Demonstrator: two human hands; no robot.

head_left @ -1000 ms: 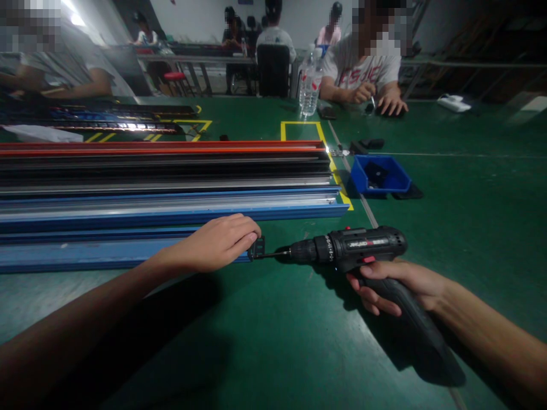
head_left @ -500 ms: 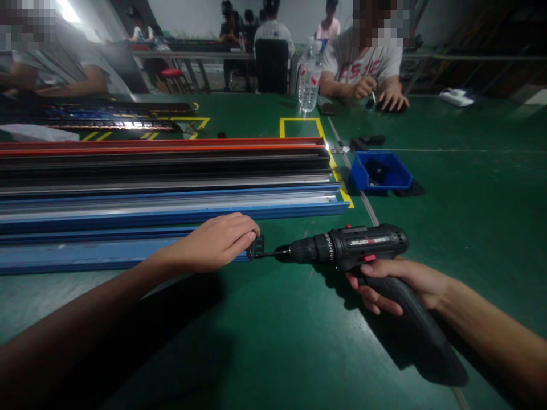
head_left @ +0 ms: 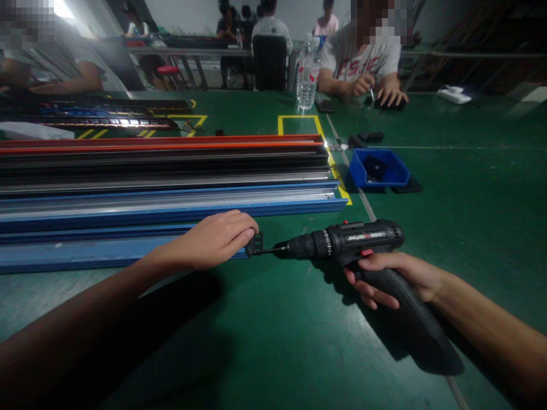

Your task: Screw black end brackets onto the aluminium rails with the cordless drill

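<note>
A bright light (head_left: 62,9) glares at upper left in a workroom (deep shadow fills the far right) with a pale rear wall (head_left: 183,17). A black-backed chair (head_left: 269,62) and a red stool (head_left: 168,70) stand near a long table (head_left: 192,52).

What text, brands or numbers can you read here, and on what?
"ES...E": white shirt across the table; middle letters unclear.
Drill: pale and red lettering on its side, too blurred to read.
Drill collar: ring of numbers, too small to read surely.
Bottles: red label marks, unreadable.
Far seated person's shirt: markings, unreadable.
</note>
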